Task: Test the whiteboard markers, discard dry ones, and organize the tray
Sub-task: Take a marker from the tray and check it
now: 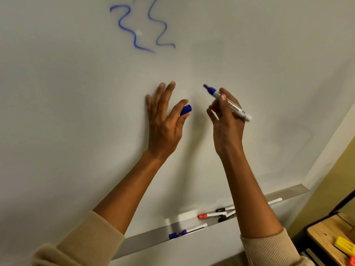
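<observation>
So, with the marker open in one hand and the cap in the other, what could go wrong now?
1. The blue cap is only pinched by the left hand and could slip and drop.
2. The uncapped blue marker in the right hand has its tip bare; it may stain skin or a sleeve.

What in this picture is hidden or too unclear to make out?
- Head view: the right arm covers part of the tray, so the black markers cannot be counted.
- Print on the uncapped blue marker in the right hand is too small to read.
- Blue cap: the left hand hides most of it.
- The desk and yellow object are cut off by the right edge.
</observation>
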{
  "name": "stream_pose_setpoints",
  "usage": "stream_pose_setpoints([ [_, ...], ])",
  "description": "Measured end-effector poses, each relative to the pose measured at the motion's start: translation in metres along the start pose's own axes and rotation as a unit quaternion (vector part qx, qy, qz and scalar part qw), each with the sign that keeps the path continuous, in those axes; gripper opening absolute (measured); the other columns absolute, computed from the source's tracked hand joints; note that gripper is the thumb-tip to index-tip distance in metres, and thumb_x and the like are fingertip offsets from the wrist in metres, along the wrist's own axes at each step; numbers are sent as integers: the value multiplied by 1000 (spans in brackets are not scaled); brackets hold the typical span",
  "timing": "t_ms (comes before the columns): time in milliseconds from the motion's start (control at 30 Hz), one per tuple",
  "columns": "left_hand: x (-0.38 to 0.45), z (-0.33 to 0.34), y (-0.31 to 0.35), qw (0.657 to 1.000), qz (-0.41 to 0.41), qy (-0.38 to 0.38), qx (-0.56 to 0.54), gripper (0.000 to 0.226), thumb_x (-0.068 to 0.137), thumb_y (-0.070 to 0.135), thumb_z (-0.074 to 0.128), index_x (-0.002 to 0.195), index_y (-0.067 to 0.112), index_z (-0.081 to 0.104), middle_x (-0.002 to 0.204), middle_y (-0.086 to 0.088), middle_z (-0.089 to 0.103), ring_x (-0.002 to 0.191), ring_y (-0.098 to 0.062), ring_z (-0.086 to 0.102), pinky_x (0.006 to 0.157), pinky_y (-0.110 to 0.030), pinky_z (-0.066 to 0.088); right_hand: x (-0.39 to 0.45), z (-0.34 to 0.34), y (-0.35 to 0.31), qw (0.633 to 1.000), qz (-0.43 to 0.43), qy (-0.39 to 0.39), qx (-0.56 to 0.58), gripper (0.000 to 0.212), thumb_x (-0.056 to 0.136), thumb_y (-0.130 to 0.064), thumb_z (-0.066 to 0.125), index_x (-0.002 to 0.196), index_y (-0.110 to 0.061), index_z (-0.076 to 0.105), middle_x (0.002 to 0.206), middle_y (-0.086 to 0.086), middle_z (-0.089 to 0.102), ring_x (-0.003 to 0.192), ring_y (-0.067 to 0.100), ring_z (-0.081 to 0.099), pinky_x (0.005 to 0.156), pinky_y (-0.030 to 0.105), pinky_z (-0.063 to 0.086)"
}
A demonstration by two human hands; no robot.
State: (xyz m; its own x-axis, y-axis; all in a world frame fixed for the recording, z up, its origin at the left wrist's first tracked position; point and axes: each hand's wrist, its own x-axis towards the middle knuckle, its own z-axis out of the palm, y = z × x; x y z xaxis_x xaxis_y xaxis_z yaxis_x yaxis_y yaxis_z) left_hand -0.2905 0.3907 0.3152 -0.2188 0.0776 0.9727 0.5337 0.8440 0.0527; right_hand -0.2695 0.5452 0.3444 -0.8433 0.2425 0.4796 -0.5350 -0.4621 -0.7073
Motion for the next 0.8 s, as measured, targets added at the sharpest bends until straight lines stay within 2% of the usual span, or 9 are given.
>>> stream_pose_setpoints([
  [100, 11, 7, -12, 997, 19, 12, 70, 32, 100, 29, 55, 127, 14, 63, 150, -17, 42, 143, -37, 30, 118, -59, 15, 11, 18, -10, 995, -80, -37, -50, 29, 98, -18, 60, 127, -13, 63, 116, 14, 71, 108, 23, 70, 103, 46, 51],
  [200, 10, 19, -16, 987, 44, 18, 153, 38, 100, 33, 56, 134, 18, 58, 149, -11, 44, 142, -36, 33, 118, -57, 18, 26, 40, -18, 980, -153, -49, -116, 34, 100, -16, 55, 133, -5, 59, 127, 14, 68, 112, 20, 69, 105, 48, 49],
  [267, 9, 24, -16, 983, 46, 30, 178, 41, 100, 33, 56, 138, 19, 54, 150, -9, 44, 142, -36, 33, 117, -56, 19, 37, 52, -21, 971, -192, -52, -136, 36, 102, -16, 51, 133, -1, 59, 127, 14, 68, 111, 16, 69, 103, 40, 52],
  [367, 8, 26, -17, 978, 46, 45, 196, 44, 99, 32, 58, 141, 20, 51, 150, -8, 44, 142, -36, 33, 118, -54, 18, 51, 68, -25, 956, -248, -68, -138, 36, 103, -12, 48, 133, 4, 57, 127, 20, 66, 111, 5, 67, 95, 17, 48],
  [400, 8, 27, -18, 978, 47, 47, 199, 44, 99, 31, 58, 141, 21, 51, 150, -8, 44, 142, -35, 33, 118, -54, 18, 56, 74, -26, 951, -264, -70, -142, 36, 102, -12, 49, 133, 5, 57, 126, 20, 66, 112, 4, 66, 95, 15, 47],
  [533, 8, 28, -16, 978, 40, 44, 201, 41, 99, 31, 58, 139, 21, 54, 149, -7, 44, 142, -35, 33, 118, -54, 17, 76, 94, -25, 920, -334, -61, -196, 38, 100, -21, 54, 130, 0, 62, 120, 10, 71, 112, 20, 67, 98, 37, 54],
  [633, 9, 27, -16, 978, 38, 36, 204, 40, 99, 31, 58, 137, 21, 56, 149, -7, 44, 142, -35, 33, 118, -54, 17, 88, 96, -24, 889, -391, -27, -238, 33, 99, -15, 56, 128, -1, 64, 108, -4, 71, 97, 18, 68, 84, 40, 56],
  [700, 9, 27, -17, 977, 40, 34, 205, 40, 99, 31, 57, 138, 20, 55, 149, -8, 44, 142, -35, 33, 118, -55, 18, 92, 93, -22, 887, -398, -8, -235, 33, 99, -13, 56, 128, -1, 64, 106, -3, 72, 92, 20, 68, 79, 43, 56],
  [800, 9, 27, -17, 977, 40, 41, 204, 40, 99, 32, 57, 138, 21, 55, 149, -7, 45, 142, -35, 33, 118, -55, 19, 85, 85, -13, 880, -400, -12, -255, 31, 99, -11, 57, 127, -2, 65, 104, 0, 73, 90, 19, 66, 79, 41, 55],
])
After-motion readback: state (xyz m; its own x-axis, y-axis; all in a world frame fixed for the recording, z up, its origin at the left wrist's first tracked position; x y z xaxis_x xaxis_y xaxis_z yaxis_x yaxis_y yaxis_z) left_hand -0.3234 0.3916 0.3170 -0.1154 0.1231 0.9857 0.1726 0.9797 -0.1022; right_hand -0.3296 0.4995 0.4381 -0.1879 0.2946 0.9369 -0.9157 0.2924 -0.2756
